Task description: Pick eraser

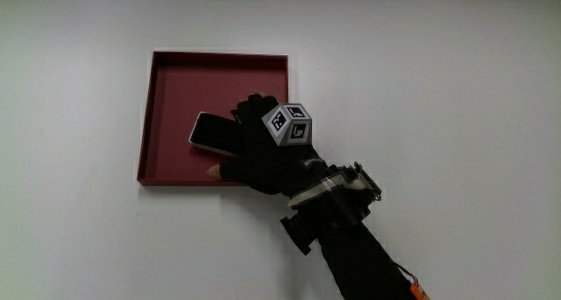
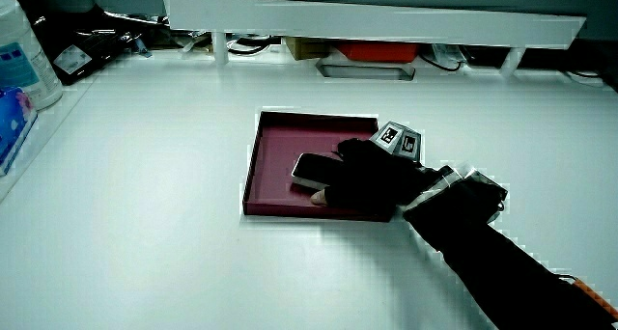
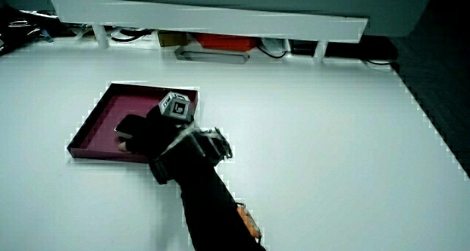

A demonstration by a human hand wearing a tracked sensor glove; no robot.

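maroon tray (image 1: 166, 81) holds the eraser (image 1: 209, 132), near its edge closest to the person; the hand (image 1: 263, 155) sits over it, fingers closing on it; a shallow pinch could let it slip

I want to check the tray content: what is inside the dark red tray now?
Inside the tray lies one eraser, dark with a pale edge. The hand covers its nearer end, so the grip cannot be seen.
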